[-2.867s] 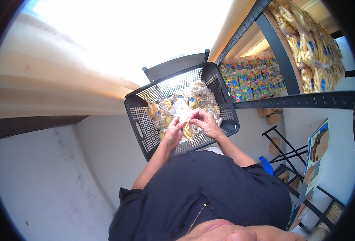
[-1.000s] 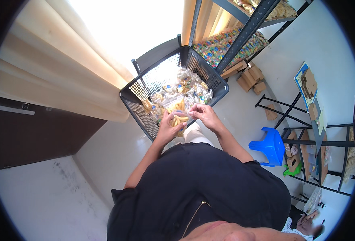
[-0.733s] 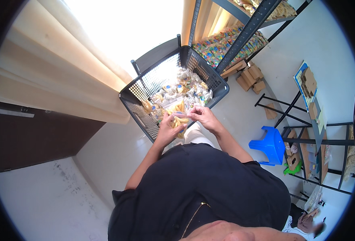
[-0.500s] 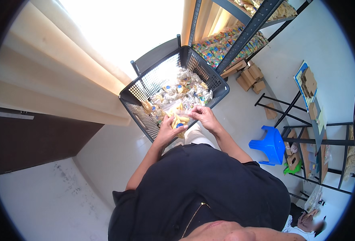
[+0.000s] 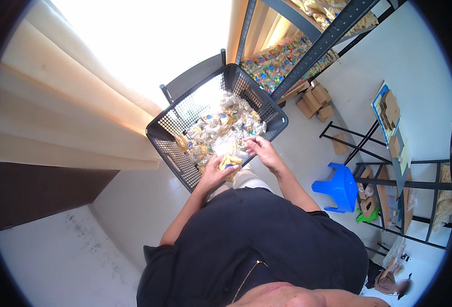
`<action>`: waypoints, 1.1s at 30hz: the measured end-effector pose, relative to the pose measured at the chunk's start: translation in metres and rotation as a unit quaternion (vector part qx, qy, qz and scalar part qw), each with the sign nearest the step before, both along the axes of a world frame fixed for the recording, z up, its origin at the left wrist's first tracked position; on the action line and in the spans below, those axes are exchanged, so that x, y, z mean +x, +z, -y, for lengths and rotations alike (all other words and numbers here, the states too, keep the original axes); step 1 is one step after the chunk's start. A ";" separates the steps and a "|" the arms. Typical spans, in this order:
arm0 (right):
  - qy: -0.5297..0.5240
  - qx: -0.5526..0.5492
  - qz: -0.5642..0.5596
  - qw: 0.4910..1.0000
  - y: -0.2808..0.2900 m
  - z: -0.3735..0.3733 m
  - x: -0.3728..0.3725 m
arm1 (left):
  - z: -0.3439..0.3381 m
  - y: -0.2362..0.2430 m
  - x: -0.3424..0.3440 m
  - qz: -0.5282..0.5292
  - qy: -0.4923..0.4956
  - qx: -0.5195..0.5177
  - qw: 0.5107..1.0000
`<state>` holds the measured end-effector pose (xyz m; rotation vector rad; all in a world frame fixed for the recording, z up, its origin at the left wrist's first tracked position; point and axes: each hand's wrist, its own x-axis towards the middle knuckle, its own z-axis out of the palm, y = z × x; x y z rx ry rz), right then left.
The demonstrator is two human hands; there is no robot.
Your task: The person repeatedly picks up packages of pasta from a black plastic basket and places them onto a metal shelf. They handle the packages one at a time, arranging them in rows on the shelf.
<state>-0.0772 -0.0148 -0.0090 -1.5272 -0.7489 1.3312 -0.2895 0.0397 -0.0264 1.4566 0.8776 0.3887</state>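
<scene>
A clear plastic bag of yellow stick-shaped pieces with a blue round label (image 5: 231,161) is held over the near side of a black mesh basket. My left hand (image 5: 214,173) grips this bag from its left and lower side, fingers wrapped round it. Just off the bag's upper right edge is my right hand (image 5: 265,154), its fingers bent but apart, with nothing plainly held. Inside the black basket (image 5: 157,134) lie several similar clear bags (image 5: 221,123), some with blue labels and pale or yellow contents.
Behind the basket stands a dark chair (image 5: 194,77) by a bright window and beige curtain (image 5: 82,102). A metal rack (image 5: 318,48) holds colourful packets. To the right are cardboard boxes (image 5: 315,101), a blue stool (image 5: 338,188) and black-framed shelves (image 5: 410,184). Another person (image 5: 387,281) is at lower right.
My right fingers have loosened from the bag's top edge and moved slightly away from it. My left hand keeps hold of the bag. The whole view has shifted a little.
</scene>
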 end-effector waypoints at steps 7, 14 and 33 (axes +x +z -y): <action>-0.006 -0.083 0.062 0.995 -0.036 -0.019 0.044 | -0.009 -0.018 0.003 0.074 0.047 -0.222 0.971; 0.089 -0.157 0.156 0.971 -0.137 -0.052 0.080 | -0.028 -0.015 0.014 0.090 0.155 -0.307 0.935; 0.270 -0.244 0.321 0.874 -0.363 -0.198 0.079 | -0.082 -0.037 0.031 0.173 0.355 -0.381 0.836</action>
